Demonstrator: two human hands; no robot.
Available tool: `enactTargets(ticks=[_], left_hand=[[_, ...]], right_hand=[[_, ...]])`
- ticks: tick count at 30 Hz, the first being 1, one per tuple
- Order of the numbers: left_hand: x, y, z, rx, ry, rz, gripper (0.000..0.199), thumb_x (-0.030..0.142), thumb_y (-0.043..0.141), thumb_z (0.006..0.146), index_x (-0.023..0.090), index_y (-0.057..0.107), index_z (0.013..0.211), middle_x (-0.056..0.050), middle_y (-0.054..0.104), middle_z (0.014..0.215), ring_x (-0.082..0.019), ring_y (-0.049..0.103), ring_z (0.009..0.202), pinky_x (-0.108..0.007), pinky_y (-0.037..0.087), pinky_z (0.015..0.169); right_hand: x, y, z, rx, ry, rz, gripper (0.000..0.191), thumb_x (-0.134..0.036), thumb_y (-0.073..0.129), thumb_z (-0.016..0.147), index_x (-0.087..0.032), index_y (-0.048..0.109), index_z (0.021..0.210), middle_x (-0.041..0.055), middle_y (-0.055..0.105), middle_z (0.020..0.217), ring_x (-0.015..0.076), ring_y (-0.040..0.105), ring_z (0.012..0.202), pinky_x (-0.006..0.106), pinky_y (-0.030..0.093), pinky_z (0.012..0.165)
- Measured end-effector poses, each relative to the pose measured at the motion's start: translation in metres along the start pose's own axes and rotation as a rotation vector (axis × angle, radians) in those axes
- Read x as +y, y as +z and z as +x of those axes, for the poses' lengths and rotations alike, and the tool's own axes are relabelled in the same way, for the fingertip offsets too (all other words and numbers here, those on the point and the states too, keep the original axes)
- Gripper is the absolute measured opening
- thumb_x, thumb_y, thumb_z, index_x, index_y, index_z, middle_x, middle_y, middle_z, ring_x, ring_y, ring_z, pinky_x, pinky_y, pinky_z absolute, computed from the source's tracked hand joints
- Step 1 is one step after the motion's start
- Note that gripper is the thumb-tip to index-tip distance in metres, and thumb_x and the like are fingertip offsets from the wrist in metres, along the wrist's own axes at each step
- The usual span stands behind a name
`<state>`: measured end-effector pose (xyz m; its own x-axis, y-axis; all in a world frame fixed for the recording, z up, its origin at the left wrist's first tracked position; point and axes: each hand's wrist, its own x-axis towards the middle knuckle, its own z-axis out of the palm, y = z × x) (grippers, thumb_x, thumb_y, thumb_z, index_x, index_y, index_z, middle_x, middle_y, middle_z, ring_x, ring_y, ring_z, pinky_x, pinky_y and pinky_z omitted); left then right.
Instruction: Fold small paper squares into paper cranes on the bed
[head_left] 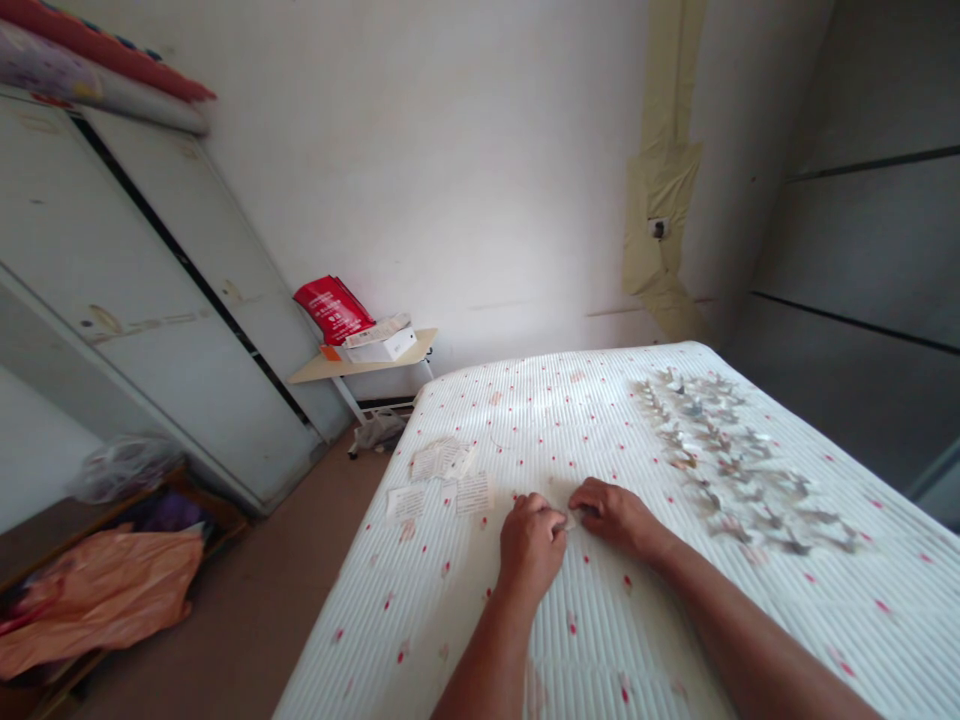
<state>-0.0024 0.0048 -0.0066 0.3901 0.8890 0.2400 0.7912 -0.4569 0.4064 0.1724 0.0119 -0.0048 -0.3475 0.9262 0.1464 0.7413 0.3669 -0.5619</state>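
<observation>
My left hand (531, 545) and my right hand (616, 512) meet low over the bed, fingers closed in a pinch. Between them shows a small pale piece of folded paper (571, 520), mostly covered by the fingers. To the left of my hands lie printed paper squares: a loose pile (442, 459), one single square (406, 503) and another square (473, 494) nearest my left hand. On the right, many small folded paper birds (750, 465) stand in rows, made from similar greyish paper; their finer shape is blurred.
A white quilted bed cover (525, 405) with red dots carries everything. Beyond its far left corner stands a small table (315, 370) with a red bag (334, 310) and a white box (382, 345). Cabinets (150, 270) line the left; an orange plastic bag (112, 590) lies at lower left.
</observation>
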Motion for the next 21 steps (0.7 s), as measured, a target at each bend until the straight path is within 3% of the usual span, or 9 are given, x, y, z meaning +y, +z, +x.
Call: enactTargets(ticks=[11,21], left_hand=[[-0.0061,0.0053,0.0002,0.013,-0.043,-0.058,0.012,0.017,0.059,0.071,0.023,0.068,0.076,0.000,0.058,0.084,-0.014,0.050,0.084,-0.025,0.040,0.077],[-0.0090,0.0010,0.0007,0.010,0.017,-0.120,0.022,0.010,0.052,0.074,0.023,0.070,0.076,-0.001,0.063,0.083,-0.014,0.054,0.081,-0.032,0.036,0.093]], right_hand=[[-0.0022,0.0004,-0.0027,-0.055,-0.055,0.055,0.019,-0.014,0.051,0.075,-0.024,0.066,0.077,-0.0015,0.057,0.087,0.0095,0.056,0.071,0.018,0.038,0.064],[-0.0075,0.0003,0.0012,-0.049,0.003,-0.011,0.020,-0.016,0.047,0.078,-0.022,0.066,0.076,0.0001,0.058,0.085,0.0111,0.056,0.074,0.019,0.038,0.065]])
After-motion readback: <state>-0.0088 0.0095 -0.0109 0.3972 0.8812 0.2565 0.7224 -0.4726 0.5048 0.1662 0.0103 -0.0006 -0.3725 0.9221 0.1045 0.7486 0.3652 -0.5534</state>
